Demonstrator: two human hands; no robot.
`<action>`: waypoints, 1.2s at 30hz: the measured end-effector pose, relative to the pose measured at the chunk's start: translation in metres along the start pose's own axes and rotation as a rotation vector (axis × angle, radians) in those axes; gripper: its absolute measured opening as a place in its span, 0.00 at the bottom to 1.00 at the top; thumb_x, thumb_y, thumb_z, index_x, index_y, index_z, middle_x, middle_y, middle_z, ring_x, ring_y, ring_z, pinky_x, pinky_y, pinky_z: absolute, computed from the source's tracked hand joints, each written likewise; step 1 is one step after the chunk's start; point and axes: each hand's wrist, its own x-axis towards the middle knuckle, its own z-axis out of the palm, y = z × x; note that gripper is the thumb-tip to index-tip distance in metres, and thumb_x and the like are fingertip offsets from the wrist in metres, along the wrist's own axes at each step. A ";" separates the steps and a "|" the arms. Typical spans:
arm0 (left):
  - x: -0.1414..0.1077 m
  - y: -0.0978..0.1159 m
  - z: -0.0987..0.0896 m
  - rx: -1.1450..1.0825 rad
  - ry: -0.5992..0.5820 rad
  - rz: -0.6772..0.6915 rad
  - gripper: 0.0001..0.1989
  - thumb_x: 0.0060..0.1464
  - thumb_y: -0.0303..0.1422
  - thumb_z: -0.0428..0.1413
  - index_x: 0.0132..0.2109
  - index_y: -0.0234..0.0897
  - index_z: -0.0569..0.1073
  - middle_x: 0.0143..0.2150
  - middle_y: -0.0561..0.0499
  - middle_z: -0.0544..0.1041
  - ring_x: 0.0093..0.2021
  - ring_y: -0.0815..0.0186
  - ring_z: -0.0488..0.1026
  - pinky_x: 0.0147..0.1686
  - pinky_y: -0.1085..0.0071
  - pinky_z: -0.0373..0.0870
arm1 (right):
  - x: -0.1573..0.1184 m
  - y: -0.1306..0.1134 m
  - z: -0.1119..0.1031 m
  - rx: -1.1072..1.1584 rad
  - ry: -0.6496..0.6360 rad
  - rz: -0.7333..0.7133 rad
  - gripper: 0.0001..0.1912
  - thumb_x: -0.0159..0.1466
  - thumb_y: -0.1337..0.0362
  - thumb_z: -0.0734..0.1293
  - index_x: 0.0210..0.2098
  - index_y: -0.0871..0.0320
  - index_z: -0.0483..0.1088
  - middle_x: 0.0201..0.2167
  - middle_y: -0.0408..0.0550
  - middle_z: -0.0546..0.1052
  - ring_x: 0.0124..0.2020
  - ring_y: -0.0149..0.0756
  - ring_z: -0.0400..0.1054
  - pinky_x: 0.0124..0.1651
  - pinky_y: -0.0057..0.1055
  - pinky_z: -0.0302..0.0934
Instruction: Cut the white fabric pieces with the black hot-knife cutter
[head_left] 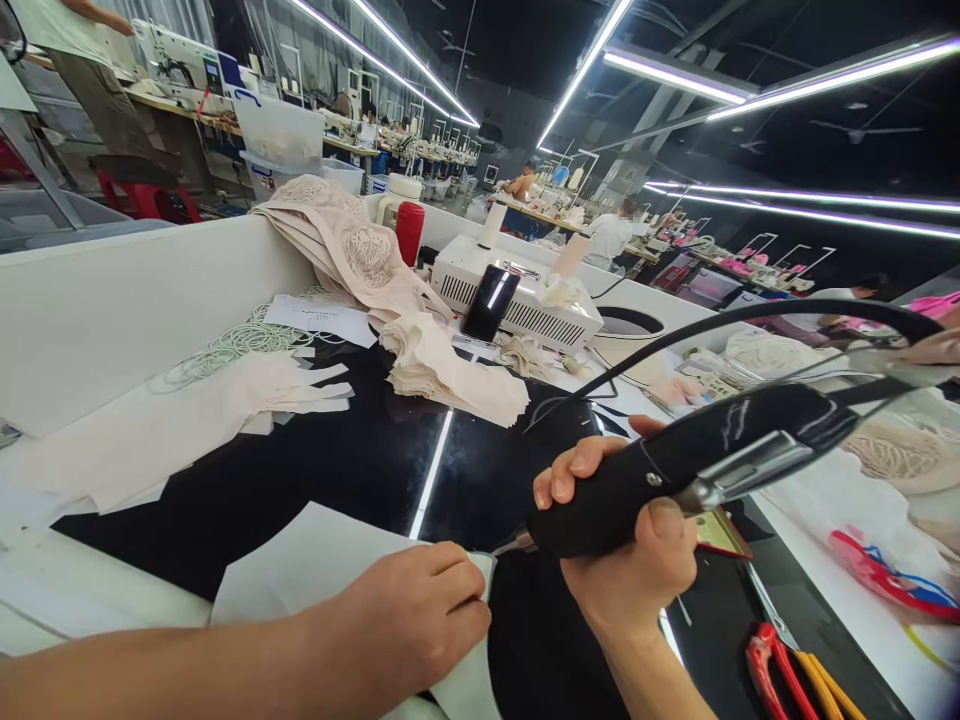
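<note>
My right hand (pixel 630 550) is wrapped around a black corded hand tool (pixel 600 500) with a metal lever on its side. The tool is tilted, and its thin metal tip (pixel 514 545) points left at the edge of a pale fabric piece (pixel 480 660). On that edge my left hand (pixel 420 610) is closed, its curled fingers pinching the fabric beside the tip. Beneath the left forearm spreads a white sheet (pixel 300 560), lying over the glossy black tabletop (pixel 375 460).
Stacked beige fabric pieces (pixel 450 370), lace bra cups (pixel 360 240) and a phone (pixel 491 303) leaning on a white vented box (pixel 517 290) stand ahead. Pale strips (pixel 165 430) and green cord (pixel 240 345) lie left. Scissors (pixel 772 600) and red-handled pliers (pixel 772 660) are at right.
</note>
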 end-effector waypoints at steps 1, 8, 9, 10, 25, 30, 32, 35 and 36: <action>0.000 0.000 -0.001 -0.016 0.009 -0.003 0.13 0.58 0.12 0.53 0.35 0.35 0.70 0.32 0.52 0.71 0.37 0.66 0.70 0.40 0.70 0.72 | 0.000 -0.001 0.001 0.007 0.003 0.003 0.25 0.60 0.49 0.78 0.50 0.49 0.70 0.30 0.38 0.74 0.23 0.31 0.67 0.23 0.28 0.69; -0.001 0.000 0.000 -0.076 0.030 -0.039 0.12 0.59 0.12 0.54 0.35 0.33 0.70 0.33 0.52 0.71 0.37 0.66 0.69 0.39 0.70 0.69 | -0.003 -0.003 0.004 -0.035 0.000 -0.017 0.23 0.60 0.49 0.78 0.48 0.50 0.70 0.29 0.38 0.73 0.21 0.32 0.67 0.21 0.29 0.68; -0.001 0.000 0.001 -0.082 0.029 -0.036 0.12 0.59 0.12 0.54 0.35 0.33 0.70 0.33 0.51 0.71 0.37 0.66 0.69 0.39 0.70 0.69 | -0.004 -0.003 0.004 -0.045 -0.001 -0.023 0.23 0.60 0.49 0.77 0.48 0.50 0.70 0.29 0.38 0.73 0.21 0.32 0.67 0.21 0.30 0.68; -0.002 -0.001 0.002 -0.087 0.025 -0.035 0.12 0.58 0.12 0.54 0.35 0.34 0.70 0.33 0.51 0.71 0.37 0.66 0.69 0.39 0.70 0.69 | -0.004 -0.002 0.003 -0.050 -0.002 -0.025 0.23 0.60 0.48 0.77 0.48 0.50 0.70 0.29 0.38 0.73 0.21 0.32 0.68 0.22 0.30 0.68; -0.012 0.003 0.014 -0.104 0.109 -0.096 0.08 0.63 0.16 0.56 0.40 0.33 0.73 0.45 0.46 0.77 0.46 0.64 0.74 0.49 0.70 0.75 | -0.009 0.004 0.000 -0.025 -0.001 -0.042 0.25 0.60 0.49 0.79 0.52 0.48 0.71 0.31 0.39 0.74 0.23 0.32 0.68 0.24 0.29 0.68; -0.013 0.001 0.021 -0.021 0.145 -0.018 0.10 0.63 0.15 0.53 0.41 0.30 0.75 0.46 0.46 0.80 0.53 0.62 0.75 0.57 0.66 0.72 | -0.010 0.006 0.000 -0.017 -0.010 -0.043 0.25 0.61 0.49 0.78 0.53 0.48 0.70 0.32 0.40 0.73 0.24 0.32 0.67 0.25 0.29 0.68; -0.012 0.001 0.019 -0.003 0.153 -0.014 0.10 0.65 0.15 0.52 0.41 0.30 0.76 0.47 0.45 0.81 0.51 0.63 0.76 0.58 0.66 0.72 | -0.011 0.006 0.000 -0.026 -0.004 -0.045 0.26 0.61 0.49 0.78 0.53 0.48 0.70 0.31 0.40 0.73 0.24 0.32 0.67 0.25 0.29 0.67; -0.010 0.002 0.017 0.038 0.184 -0.022 0.12 0.66 0.16 0.50 0.42 0.30 0.77 0.49 0.44 0.81 0.48 0.64 0.77 0.56 0.68 0.73 | -0.011 0.007 0.002 -0.035 0.005 -0.042 0.25 0.62 0.49 0.77 0.53 0.48 0.69 0.32 0.39 0.73 0.24 0.32 0.66 0.25 0.29 0.67; -0.010 0.003 0.017 0.056 0.198 -0.024 0.12 0.66 0.16 0.50 0.41 0.30 0.77 0.49 0.43 0.82 0.47 0.64 0.77 0.55 0.68 0.73 | -0.011 0.006 0.002 -0.042 0.009 -0.037 0.25 0.62 0.49 0.77 0.53 0.48 0.69 0.32 0.39 0.72 0.24 0.31 0.66 0.25 0.29 0.67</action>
